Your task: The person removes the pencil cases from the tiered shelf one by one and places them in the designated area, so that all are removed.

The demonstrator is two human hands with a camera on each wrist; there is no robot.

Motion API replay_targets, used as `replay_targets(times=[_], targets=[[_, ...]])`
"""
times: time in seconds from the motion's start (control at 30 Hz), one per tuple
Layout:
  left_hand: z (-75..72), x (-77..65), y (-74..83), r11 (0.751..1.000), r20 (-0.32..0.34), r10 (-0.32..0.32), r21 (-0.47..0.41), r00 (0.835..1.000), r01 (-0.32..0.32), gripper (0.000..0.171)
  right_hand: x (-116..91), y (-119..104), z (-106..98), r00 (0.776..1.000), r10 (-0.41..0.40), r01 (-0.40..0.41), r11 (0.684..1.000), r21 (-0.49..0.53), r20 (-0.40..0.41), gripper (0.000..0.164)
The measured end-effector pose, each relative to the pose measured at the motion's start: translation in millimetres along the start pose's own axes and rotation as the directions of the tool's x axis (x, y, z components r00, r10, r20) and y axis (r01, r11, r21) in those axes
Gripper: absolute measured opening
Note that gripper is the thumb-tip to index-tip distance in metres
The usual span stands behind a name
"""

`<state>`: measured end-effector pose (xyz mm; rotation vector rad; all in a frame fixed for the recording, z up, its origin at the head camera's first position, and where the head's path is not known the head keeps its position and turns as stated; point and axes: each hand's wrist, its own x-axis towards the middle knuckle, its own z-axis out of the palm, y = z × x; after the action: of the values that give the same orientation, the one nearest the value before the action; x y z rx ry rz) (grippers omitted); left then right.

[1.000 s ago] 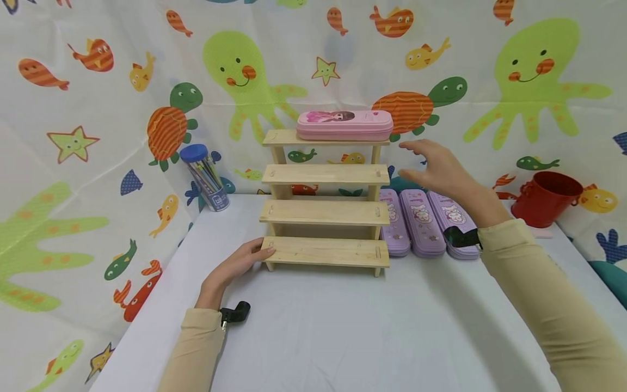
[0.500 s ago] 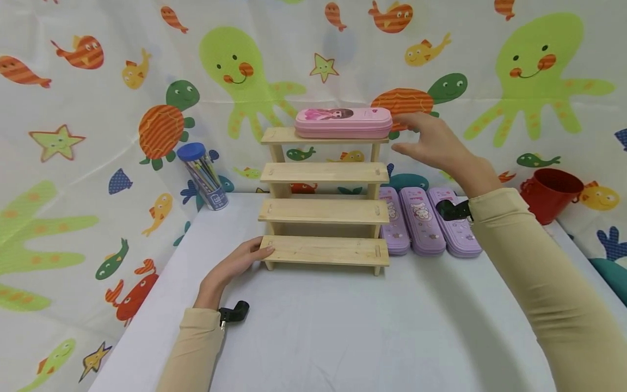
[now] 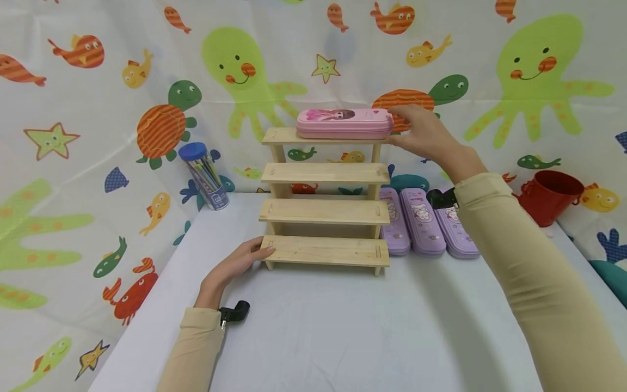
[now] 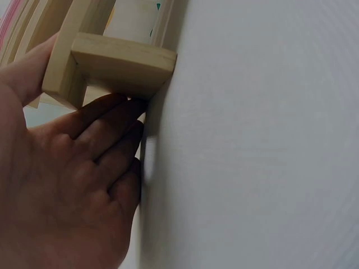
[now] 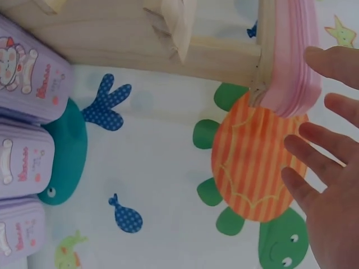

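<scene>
A four-tier wooden display shelf (image 3: 323,173) stands on the table, with a pink pencil case (image 3: 343,130) lying on its top tier. My left hand (image 3: 237,265) holds the left end of the bottom tier, thumb on top. The left wrist view shows the fingers (image 4: 109,131) below the board, beside the leg (image 4: 123,61). At the case's right end is my right hand (image 3: 428,136), its fingertips right at the case's edge and the thumb lower, beside the top board. In the right wrist view, its fingers (image 5: 322,159) are spread and fairly straight beside the case (image 5: 291,61).
Several purple pencil cases (image 3: 422,223) lie side by side right of the shelf. A red bucket (image 3: 551,198) stands at the back right. A clear tub of pens with a blue lid (image 3: 203,177) is at the back left. A sea-animal printed curtain (image 3: 343,49) hangs behind.
My right hand has moved left, up to the right end of the pink pencil case. My left hand stays on the bottom tier, and the case has not visibly shifted on the shelf.
</scene>
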<state>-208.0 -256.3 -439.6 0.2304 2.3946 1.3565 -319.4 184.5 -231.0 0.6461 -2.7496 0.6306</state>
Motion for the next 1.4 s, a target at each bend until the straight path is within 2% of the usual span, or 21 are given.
replay_targets(times=[0.53, 0.77, 1.07, 1.4], targets=[[-0.2, 1.3, -3.1, 1.0, -0.002, -0.008, 0.003, 1.0, 0.008, 0.072, 14.0, -6.5, 9.7, 0.994, 0.057, -0.058, 0.998, 0.009, 0.096, 0.074], [0.4, 1.7, -1.5, 1.0, -0.015, -0.022, -0.001, 1.0, 0.022, 0.075, 21.2, -9.9, 13.7, 0.997, 0.052, -0.053, 0.998, 0.031, 0.052, 0.064], [0.6, 2.3, 0.4, 1.0, -0.019, -0.024, 0.006, 1.0, 0.024, 0.076, 24.7, -13.9, 19.0, 0.994, 0.107, -0.11, 0.99, 0.084, 0.04, 0.056], [1.0, 2.2, 1.1, 0.999, -0.019, -0.029, 0.018, 0.999, 0.029, 0.075, 21.2, -13.5, 18.2, 0.998, 0.058, -0.057, 0.991, 0.118, -0.008, 0.048]])
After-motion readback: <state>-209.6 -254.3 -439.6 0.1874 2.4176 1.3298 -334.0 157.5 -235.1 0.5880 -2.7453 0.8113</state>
